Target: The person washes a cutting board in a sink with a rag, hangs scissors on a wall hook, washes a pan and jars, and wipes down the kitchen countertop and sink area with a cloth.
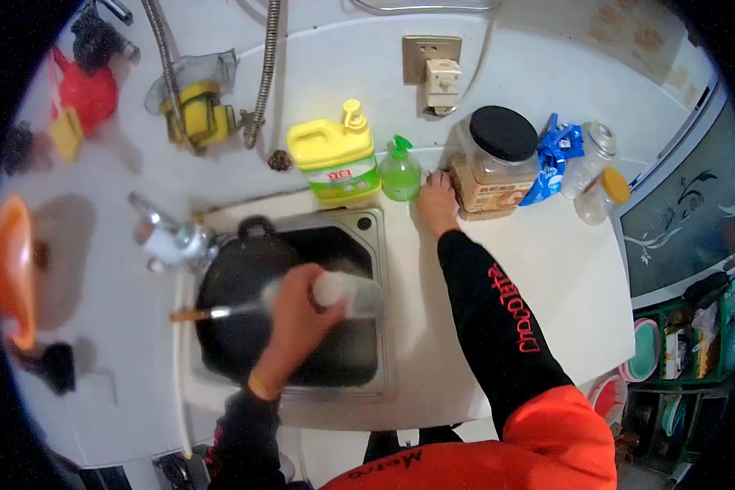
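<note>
one pale container (355, 295), blurred: above the near right part of one sink (384, 347). left hand (298, 318): fingers partly closed around the container. one black pan (233, 343): in the sink, at left. one yellow jug (333, 159): beyond the sink. right hand (438, 200): on the counter (539, 282), between one green pump bottle (400, 175) and one black-lidded jar (500, 159); finger opening and any grip cannot be told.

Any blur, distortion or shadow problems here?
Head view: dark circular border, wide-angle bending towards the edges; left hand and the container it holds look smeared, probably from motion; soft shadows beside the orange bowl and right sleeve; yellow jug fairly crisp.
</note>
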`<move>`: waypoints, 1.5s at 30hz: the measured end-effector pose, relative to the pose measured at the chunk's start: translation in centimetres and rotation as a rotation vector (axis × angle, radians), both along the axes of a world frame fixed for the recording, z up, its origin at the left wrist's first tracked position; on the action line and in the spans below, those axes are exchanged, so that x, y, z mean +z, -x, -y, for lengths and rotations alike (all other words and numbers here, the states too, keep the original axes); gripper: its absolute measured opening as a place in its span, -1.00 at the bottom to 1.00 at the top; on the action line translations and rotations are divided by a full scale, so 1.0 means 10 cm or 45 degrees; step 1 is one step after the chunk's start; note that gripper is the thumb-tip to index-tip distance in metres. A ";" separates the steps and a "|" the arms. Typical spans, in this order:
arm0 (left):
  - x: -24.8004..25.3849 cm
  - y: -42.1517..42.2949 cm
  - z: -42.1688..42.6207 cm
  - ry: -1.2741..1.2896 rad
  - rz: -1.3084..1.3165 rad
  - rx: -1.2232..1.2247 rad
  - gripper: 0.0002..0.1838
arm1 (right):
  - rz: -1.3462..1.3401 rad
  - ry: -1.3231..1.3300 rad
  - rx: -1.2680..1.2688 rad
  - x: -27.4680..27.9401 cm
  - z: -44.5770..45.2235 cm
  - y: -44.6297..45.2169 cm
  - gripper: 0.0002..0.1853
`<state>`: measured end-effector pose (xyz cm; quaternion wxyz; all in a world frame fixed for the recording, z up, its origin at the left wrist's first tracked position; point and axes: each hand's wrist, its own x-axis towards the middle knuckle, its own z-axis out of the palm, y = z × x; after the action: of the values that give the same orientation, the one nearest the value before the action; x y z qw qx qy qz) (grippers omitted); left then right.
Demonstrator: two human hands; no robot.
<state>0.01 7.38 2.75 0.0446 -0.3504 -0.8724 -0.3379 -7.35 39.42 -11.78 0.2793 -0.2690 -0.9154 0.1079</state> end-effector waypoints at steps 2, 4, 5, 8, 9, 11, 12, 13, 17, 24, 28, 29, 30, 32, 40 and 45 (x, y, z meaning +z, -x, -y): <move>-0.06 0.01 0.00 -0.040 0.139 -0.008 -0.48 | 0.119 -0.147 -0.078 -0.10 0.16 -0.18 -0.72; -0.04 0.02 -0.14 -0.071 0.124 -0.022 -0.49 | 0.317 -0.131 0.083 0.10 0.29 -0.53 -0.71; -0.01 0.06 -0.28 -0.111 0.074 -0.025 -0.49 | 0.298 -0.088 0.167 0.06 0.36 -0.70 -0.70; 0.06 0.13 -0.82 -0.128 -0.104 -0.054 -0.49 | 0.147 0.210 0.359 0.11 0.79 -1.36 -0.71; 0.05 0.20 -1.00 -0.143 -0.102 -0.061 -0.49 | 0.151 0.196 0.351 0.16 0.78 -1.52 -0.71; -0.02 0.33 -1.33 -0.174 -0.182 -0.097 -0.48 | 0.159 0.350 0.714 0.23 0.65 -1.77 -0.68; 0.00 0.34 -1.39 -0.179 -0.181 -0.095 -0.48 | 0.162 0.345 0.715 0.31 0.55 -1.79 -0.68; 0.05 0.38 -1.38 -0.205 -0.180 -0.064 -0.48 | -0.032 0.465 0.539 0.38 0.45 -1.75 -0.64; 0.19 0.35 -1.25 -0.192 -0.202 -0.020 -0.48 | -0.575 0.109 0.355 0.90 0.20 -1.14 -0.41; -0.11 0.15 -0.75 0.065 0.085 -0.047 -0.50 | 0.019 -0.551 0.143 0.37 -0.26 0.00 -0.52; -0.19 0.15 -0.59 -0.031 0.201 -0.024 -0.49 | 0.007 -0.316 0.164 -0.20 -0.32 0.10 -0.47; -0.16 0.17 -0.58 -0.023 0.132 -0.016 -0.49 | 0.020 -0.047 0.180 -0.15 -0.31 0.11 -0.47; -0.14 0.20 -0.59 -0.022 0.053 -0.009 -0.49 | 0.023 0.214 0.192 -0.03 -0.32 0.14 -0.46; -0.13 0.26 -0.61 -0.060 0.029 0.001 -0.49 | 0.188 0.022 0.192 0.18 -0.29 0.13 -0.52; 0.02 0.36 -1.23 -0.320 0.030 0.016 -0.50 | 0.188 0.216 0.572 -0.01 0.52 -0.92 -0.84; -0.27 0.59 -2.16 -0.457 -0.330 -0.215 -0.51 | 0.561 0.107 0.989 -0.08 1.05 -1.90 -0.82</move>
<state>-5.86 28.98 0.10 0.1893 -0.4490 -0.7528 -0.4425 11.64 28.93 -12.59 0.0053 0.0668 -0.9810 0.1822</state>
